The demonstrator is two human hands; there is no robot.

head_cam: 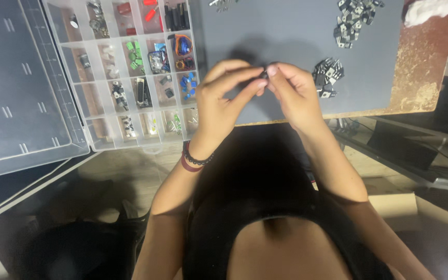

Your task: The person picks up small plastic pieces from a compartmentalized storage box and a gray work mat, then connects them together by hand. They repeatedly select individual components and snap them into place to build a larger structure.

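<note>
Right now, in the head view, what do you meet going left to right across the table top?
Clear organiser lid → compartment organiser of small parts → left hand → right hand, both pinching one small dark part → pile of black components → white wad.

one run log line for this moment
left hand: pinching small black part | right hand: pinching same part | nearby: parts pile, open organizer box, grey mat
</note>
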